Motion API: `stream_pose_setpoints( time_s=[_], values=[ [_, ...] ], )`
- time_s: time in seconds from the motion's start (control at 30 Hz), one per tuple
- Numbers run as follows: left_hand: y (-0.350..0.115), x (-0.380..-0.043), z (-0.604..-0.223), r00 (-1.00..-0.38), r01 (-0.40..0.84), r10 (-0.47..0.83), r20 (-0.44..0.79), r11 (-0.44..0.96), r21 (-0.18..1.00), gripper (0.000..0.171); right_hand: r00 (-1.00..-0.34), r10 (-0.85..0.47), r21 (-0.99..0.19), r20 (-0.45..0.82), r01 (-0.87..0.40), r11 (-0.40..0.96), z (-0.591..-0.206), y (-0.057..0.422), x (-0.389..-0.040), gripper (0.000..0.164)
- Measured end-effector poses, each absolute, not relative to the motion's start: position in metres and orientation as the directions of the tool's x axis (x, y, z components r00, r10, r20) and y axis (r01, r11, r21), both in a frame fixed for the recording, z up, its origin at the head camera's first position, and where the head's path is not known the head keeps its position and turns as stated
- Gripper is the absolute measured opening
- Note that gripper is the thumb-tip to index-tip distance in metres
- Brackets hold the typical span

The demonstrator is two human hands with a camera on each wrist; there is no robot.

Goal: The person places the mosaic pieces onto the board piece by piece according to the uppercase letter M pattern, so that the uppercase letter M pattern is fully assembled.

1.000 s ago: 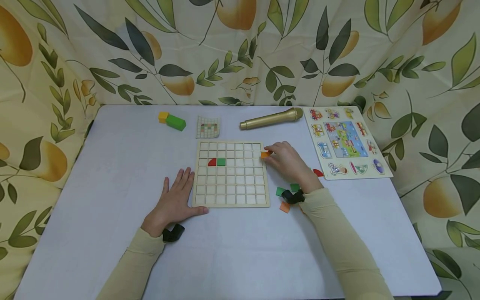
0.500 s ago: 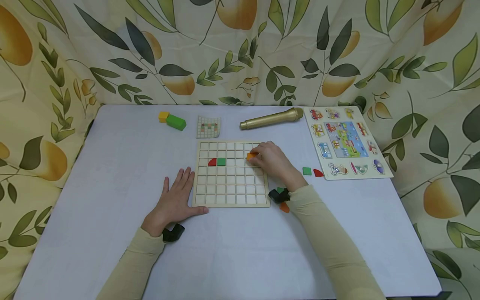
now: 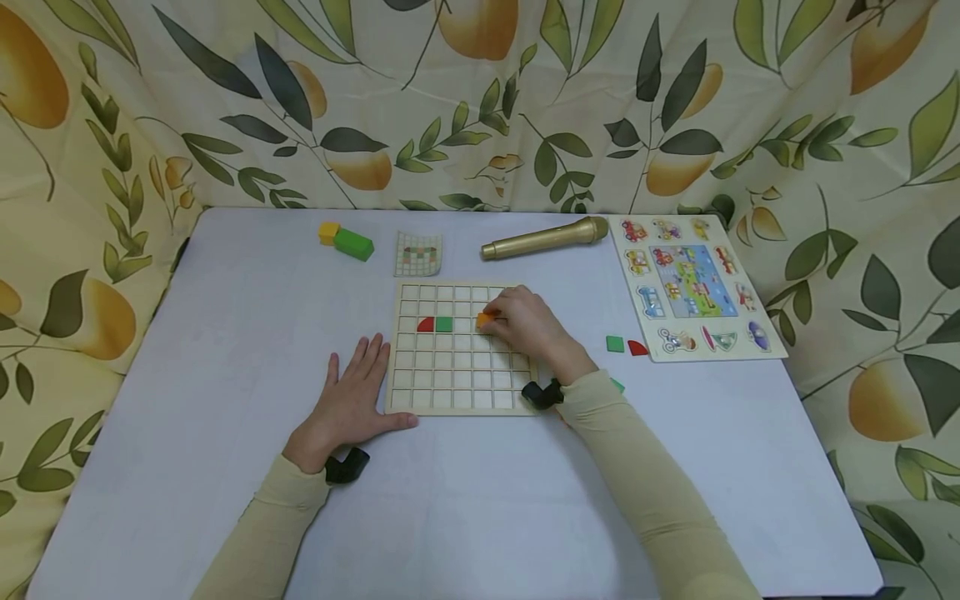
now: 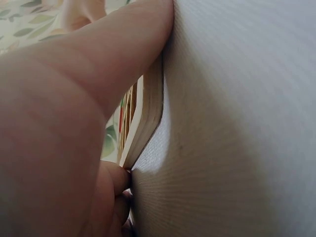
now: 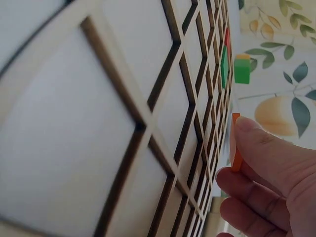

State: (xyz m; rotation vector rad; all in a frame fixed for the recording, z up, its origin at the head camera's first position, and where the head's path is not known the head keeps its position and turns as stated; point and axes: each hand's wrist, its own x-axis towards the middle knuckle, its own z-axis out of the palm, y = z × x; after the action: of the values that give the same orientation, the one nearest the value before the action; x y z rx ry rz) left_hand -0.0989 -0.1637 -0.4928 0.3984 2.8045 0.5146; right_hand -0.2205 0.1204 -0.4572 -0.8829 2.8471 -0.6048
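A wooden grid board [image 3: 462, 400] with square cells lies on the white table. In one of its upper rows a red quarter-circle tile [image 3: 426, 325] sits beside a green square tile [image 3: 444, 324]. My right hand [image 3: 528, 325] pinches an orange tile [image 5: 236, 143] between thumb and fingers, close over the board to the right of the green tile. Flat on the table at the board's left edge rests my left hand [image 3: 347, 400], its fingers straight and its thumb along the lower left corner. In the left wrist view the thumb [image 4: 133, 44] crosses the board's edge.
Behind the board lies a small pattern card [image 3: 418, 254], with yellow and green blocks [image 3: 352, 243] to its left. A gold microphone [image 3: 543, 238] and a picture puzzle board [image 3: 693, 287] lie at back right. Loose green [image 3: 615, 343] and red [image 3: 637, 347] tiles sit right of the board.
My right hand has carried the orange tile leftward from the board's right edge to over its cells. The loose green tile near the puzzle has come into view. My left hand stays put.
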Motion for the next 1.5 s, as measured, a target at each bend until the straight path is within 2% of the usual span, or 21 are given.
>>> stream_pose_setpoints(
  time_s=[0.7,1.5],
  values=[
    [-0.164,-0.098,-0.494,-0.929,0.21,0.306,-0.208,0.899,0.385,0.125,-0.804,-0.594,-0.354,0.005,-0.557,0.751,-0.461,0.099,-0.219,0.027],
    [-0.164,-0.099,-0.495,-0.929,0.214,0.307,-0.205,0.9,0.379,0.126,-0.812,-0.583,-0.321,0.016,-0.556,0.767,-0.463,0.085,-0.219,0.023]
  ],
)
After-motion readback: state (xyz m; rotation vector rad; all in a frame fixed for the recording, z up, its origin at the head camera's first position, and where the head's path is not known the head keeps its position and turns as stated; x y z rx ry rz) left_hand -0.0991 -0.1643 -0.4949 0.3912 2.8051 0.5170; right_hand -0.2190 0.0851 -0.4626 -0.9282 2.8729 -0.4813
